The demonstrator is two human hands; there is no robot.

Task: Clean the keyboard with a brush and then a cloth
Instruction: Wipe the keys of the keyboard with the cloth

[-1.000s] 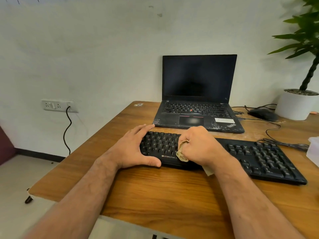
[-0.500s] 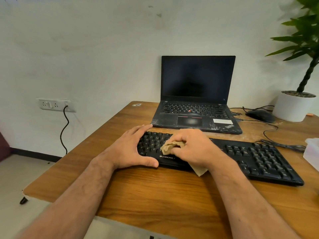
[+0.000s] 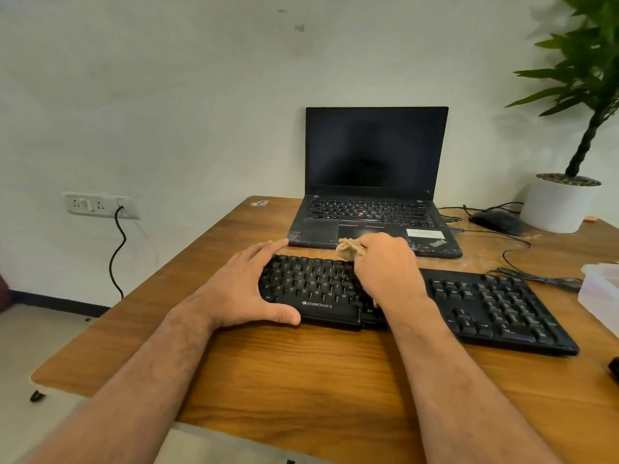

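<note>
— What is seen from the head camera?

— A black keyboard is laid across a wooden table, its near edge marked ZEBRONICS. Its left end is braced by the left hand: the fingers are stretched straight along the far left corner, and the thumb is pressed against the near edge beside the logo. Nothing is clasped in that hand.

— And the other hand?

— A crumpled tan cloth is gripped by the right hand, whose fingers are curled round it. The hand is laid over the middle of the keyboard, and the cloth is bunched out past the fingers at the far edge of the keys, just in front of a laptop. A small scrap of cloth is also glimpsed under the wrist, at the near key rows.

— What else is placed on the table?

— The laptop is stood open behind the keyboard, its screen dark. A black mouse is set to its right, with cables trailed towards the keyboard. A plant in a white pot is stood at the far right corner, and a pale plastic box is cut off by the right edge. A socket with a black cord plugged in is fixed to the wall at left.

— Is a brush seen?

— It cannot be told.
</note>
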